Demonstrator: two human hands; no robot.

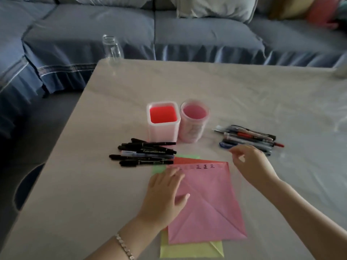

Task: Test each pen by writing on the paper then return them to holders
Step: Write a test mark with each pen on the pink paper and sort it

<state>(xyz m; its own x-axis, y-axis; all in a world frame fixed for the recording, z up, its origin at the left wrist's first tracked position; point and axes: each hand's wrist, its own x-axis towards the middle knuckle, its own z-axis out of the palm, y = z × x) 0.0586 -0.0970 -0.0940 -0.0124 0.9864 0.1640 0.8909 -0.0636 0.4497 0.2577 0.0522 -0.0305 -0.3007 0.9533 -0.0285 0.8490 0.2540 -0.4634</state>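
Pink paper (206, 205) lies on the counter (93, 203), pinned by the left hand (165, 196), fingers spread flat. The right hand (251, 166) reaches the mixed pens (249, 139), fingers loosely apart, holding nothing. Both holders (163, 119) stand empty; a clumsy pick could roll pens away or nudge the black markers (144, 154).

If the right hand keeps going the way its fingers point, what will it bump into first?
Probably the blue pen at the near edge of the mixed pen pile. The right hand points straight at it, fingertips almost there; depth is hard to judge.
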